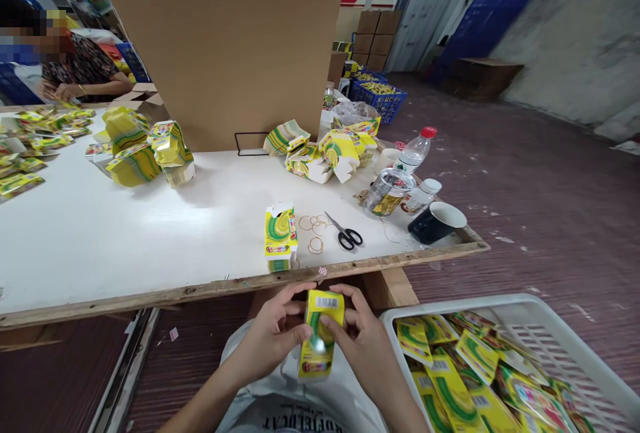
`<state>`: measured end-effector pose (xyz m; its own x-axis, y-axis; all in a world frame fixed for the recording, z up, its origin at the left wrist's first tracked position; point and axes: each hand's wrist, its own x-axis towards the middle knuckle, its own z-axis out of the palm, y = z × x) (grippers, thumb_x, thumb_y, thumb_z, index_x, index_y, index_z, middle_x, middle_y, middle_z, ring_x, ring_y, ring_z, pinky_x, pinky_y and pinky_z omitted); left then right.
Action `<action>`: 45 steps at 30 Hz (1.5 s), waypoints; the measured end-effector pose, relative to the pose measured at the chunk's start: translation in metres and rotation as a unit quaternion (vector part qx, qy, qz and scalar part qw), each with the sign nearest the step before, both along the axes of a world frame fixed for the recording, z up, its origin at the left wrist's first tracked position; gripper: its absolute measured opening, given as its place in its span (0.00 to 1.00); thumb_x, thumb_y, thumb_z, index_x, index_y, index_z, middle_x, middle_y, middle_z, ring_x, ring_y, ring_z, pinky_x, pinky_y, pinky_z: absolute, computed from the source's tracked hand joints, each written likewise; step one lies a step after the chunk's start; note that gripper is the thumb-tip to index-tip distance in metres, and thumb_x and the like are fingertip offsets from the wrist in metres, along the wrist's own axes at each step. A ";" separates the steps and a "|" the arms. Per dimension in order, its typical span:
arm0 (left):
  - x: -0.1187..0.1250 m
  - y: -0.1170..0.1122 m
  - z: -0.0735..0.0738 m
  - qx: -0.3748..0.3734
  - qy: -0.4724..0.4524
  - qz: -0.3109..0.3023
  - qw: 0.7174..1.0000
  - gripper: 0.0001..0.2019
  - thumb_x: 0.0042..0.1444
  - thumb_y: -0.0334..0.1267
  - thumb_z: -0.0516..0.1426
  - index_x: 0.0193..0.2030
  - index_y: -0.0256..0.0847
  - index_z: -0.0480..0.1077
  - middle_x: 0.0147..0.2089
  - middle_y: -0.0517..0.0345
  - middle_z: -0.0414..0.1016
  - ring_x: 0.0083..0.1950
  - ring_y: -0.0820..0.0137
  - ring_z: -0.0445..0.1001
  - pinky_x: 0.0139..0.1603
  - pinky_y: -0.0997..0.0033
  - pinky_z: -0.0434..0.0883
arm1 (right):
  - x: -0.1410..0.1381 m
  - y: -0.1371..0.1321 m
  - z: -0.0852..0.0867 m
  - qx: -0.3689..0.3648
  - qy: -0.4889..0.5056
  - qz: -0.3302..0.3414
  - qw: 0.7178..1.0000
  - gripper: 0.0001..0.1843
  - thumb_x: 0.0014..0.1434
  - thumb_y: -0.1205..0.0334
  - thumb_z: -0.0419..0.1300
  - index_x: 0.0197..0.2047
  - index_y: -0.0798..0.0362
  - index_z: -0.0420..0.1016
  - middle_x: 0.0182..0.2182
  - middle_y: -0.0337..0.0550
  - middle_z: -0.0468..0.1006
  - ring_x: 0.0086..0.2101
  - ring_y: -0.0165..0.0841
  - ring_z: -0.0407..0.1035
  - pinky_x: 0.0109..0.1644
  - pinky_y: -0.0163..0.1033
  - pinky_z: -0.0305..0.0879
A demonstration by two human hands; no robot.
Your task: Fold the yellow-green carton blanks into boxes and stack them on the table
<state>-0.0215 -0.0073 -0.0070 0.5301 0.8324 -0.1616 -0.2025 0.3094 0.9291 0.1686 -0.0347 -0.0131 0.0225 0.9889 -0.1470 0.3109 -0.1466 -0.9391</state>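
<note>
Between my two hands, over my lap and just short of the table's front edge, is a small yellow and green box (316, 346) with a barcode near its top. My left hand (277, 326) grips its left side, the thumb on the front face. On the right side, my right hand (357, 333) closes round it with its thumb pressed on the front. A stack of flattened yellow boxes (280, 234) stands on the table just beyond my hands. Beside that stack lie several rubber bands (315, 244) and black-handled scissors (349, 238).
A white basket (537, 303) holding yellow packs stands at my right. Along the table's right end are a dark mug (431, 228), a clear jar (389, 188) and bottles. More carton stacks (133, 153) sit further back, before a large cardboard sheet (225, 46). A co-worker (83, 70) sits far left.
</note>
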 end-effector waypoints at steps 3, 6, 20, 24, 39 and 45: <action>0.001 0.002 0.000 -0.012 -0.013 0.009 1.000 0.32 0.52 0.45 0.69 0.62 0.41 0.66 0.48 0.46 0.83 0.47 0.61 0.81 0.47 0.67 0.73 | 0.003 0.001 0.003 0.042 0.009 -0.004 0.999 0.23 0.62 0.48 0.62 0.55 0.51 0.75 0.27 0.41 0.83 0.28 0.35 0.76 0.31 0.35 0.71; 0.003 0.000 -0.002 0.000 -0.016 0.002 1.000 0.29 0.54 0.42 0.68 0.61 0.42 0.67 0.47 0.48 0.84 0.46 0.63 0.81 0.47 0.68 0.73 | 0.006 0.004 0.005 0.106 0.041 -0.045 0.993 0.18 0.62 0.48 0.62 0.47 0.50 0.82 0.43 0.50 0.84 0.43 0.41 0.78 0.46 0.41 0.75; 0.021 -0.002 -0.002 0.146 0.023 0.164 0.975 0.08 0.60 0.40 0.63 0.39 0.39 0.82 0.45 0.47 0.85 0.48 0.60 0.83 0.51 0.65 0.78 | -0.010 -0.006 -0.004 0.189 0.119 -0.091 0.971 0.06 0.60 0.63 0.66 0.39 0.45 0.86 0.40 0.45 0.85 0.42 0.39 0.79 0.49 0.43 0.76; 0.029 -0.009 -0.005 0.149 0.011 0.166 0.975 0.09 0.61 0.41 0.62 0.41 0.39 0.81 0.46 0.46 0.85 0.48 0.59 0.83 0.49 0.64 0.80 | -0.008 -0.010 0.001 0.196 0.107 -0.091 0.970 0.05 0.60 0.62 0.66 0.37 0.45 0.85 0.39 0.46 0.85 0.41 0.41 0.78 0.46 0.44 0.76; -0.057 0.080 -0.019 0.441 0.440 0.126 0.772 0.17 0.65 0.34 0.55 0.59 0.44 0.74 0.65 0.52 0.74 0.69 0.59 0.68 0.69 0.51 0.68 | 0.045 -0.019 -0.016 0.155 -0.178 -0.077 0.969 0.20 0.63 0.43 0.59 0.43 0.48 0.84 0.38 0.50 0.84 0.35 0.42 0.77 0.37 0.44 0.73; -0.060 0.072 -0.008 0.427 0.424 0.123 0.789 0.17 0.64 0.30 0.54 0.54 0.44 0.79 0.62 0.55 0.77 0.67 0.60 0.70 0.66 0.54 0.71 | -0.007 0.002 0.002 0.108 -0.012 -0.013 0.994 0.17 0.65 0.47 0.60 0.40 0.49 0.84 0.35 0.46 0.85 0.36 0.39 0.80 0.40 0.37 0.74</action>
<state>-0.0817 0.0644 -0.0148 0.3385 0.8902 0.3048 0.6479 -0.4554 0.6106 0.1612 -0.0331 -0.0114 0.0495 0.9963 0.0700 0.3314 0.0497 -0.9422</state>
